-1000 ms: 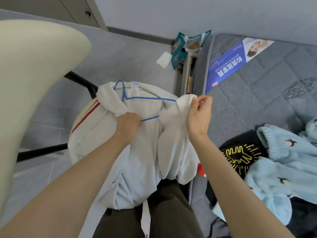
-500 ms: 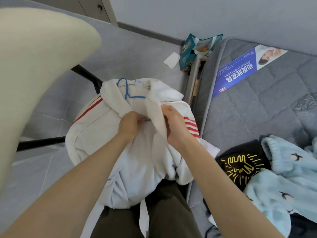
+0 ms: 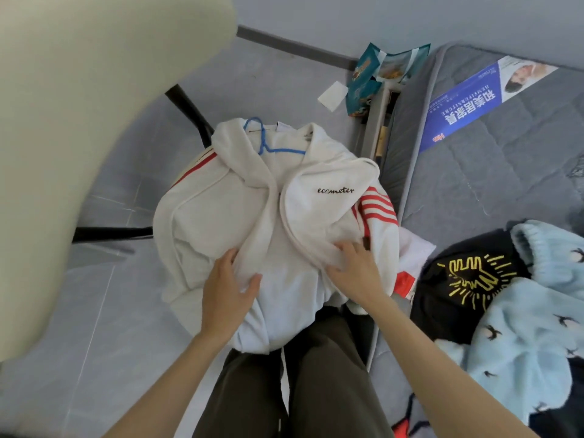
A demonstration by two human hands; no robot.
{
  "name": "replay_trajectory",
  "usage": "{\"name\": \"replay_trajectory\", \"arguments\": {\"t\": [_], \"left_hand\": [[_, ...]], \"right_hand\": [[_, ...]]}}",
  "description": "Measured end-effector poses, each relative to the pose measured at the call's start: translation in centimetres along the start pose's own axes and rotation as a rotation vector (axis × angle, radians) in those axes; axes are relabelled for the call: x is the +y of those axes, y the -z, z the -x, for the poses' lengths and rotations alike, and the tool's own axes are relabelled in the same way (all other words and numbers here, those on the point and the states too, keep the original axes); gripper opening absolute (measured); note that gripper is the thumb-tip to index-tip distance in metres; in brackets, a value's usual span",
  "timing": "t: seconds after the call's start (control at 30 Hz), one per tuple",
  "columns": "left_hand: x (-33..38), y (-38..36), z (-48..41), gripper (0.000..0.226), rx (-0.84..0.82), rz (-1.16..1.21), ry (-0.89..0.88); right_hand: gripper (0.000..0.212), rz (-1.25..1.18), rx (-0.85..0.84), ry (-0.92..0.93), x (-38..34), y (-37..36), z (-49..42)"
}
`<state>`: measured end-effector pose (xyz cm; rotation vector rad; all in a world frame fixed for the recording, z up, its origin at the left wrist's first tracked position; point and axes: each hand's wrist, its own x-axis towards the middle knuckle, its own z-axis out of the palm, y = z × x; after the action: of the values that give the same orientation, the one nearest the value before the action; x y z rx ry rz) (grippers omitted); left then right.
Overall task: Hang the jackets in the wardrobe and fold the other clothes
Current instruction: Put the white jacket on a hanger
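Jacket: the white jacket (image 3: 221,216) with red stripes lies front-up across our lap, on the dark trousers (image 3: 319,374), just beside the left edge of the mattress (image 3: 474,191).
Hanger: the blue hanger (image 3: 281,150) sits inside the collar, its hook poking out at the far end. The shoulders look seated on it.
Step in hand: we judge that we are closing and smoothing the front before carrying the jacket to the wardrobe.
Doing it well: we bring the two front edges together along the middle, flatten from collar toward hem, and keep the collar centred on the hook. We should lift by the hook, not by the cloth, or a shoulder may slip off.
Risk: the striped right sleeve is bunched by the mattress edge and may drag if left loose.
Left hand (image 3: 227,295): it rests flat on the left front panel near the hem, fingers straight, thumb spread toward the middle, gripping nothing.
Right hand (image 3: 357,273): it presses on the right front edge with fingers spread and uncurled. The two hands are apart, with the front opening between them.
Other clothes: a black shirt (image 3: 467,279) and a pale blue fleece (image 3: 537,327) lie unfolded on the mattress near its left edge.
Beyond: a cream chair (image 3: 79,121) stands on our left.
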<state>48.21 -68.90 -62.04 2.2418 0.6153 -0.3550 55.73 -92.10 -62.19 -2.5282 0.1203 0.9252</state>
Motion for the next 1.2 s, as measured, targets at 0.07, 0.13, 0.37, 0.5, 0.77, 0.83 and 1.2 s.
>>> {"name": "replay_trajectory", "arguments": {"t": [0.07, 0.13, 0.37, 0.5, 0.77, 0.83, 1.2], "left_hand": [[-1.1, 0.7, 1.2, 0.055, -0.011, -0.012, 0.007], [-2.3, 1.6, 2.3, 0.050, -0.043, -0.050, 0.002], [-4.1, 4.5, 5.3, 0.045, -0.212, -0.239, -0.058], [-0.8, 6.9, 5.2, 0.057, -0.191, -0.223, -0.189], [7.7, 5.9, -1.0, 0.057, -0.200, 0.394, -0.278], [6.7, 4.8, -1.5, 0.073, -0.308, 0.505, -0.145], [-5.6, 0.8, 6.1, 0.080, -0.079, -0.146, 0.148]], "right_hand": [[0.049, 0.081, 0.086, 0.006, 0.1, -1.3, 1.3], [0.044, 0.150, 0.133, -0.001, -0.4, -2.6, 2.4], [0.039, 0.309, 0.125, 0.019, -3.6, -5.6, 8.0], [0.048, -0.015, 0.180, 0.069, -7.2, -3.7, 10.4], [0.048, -1.127, 0.128, 0.049, -12.3, 2.6, 7.3], [0.044, -1.132, 0.135, -0.003, -11.0, 1.4, 6.7], [0.055, -0.095, -0.109, -0.113, -2.2, -9.0, 8.4]]}}
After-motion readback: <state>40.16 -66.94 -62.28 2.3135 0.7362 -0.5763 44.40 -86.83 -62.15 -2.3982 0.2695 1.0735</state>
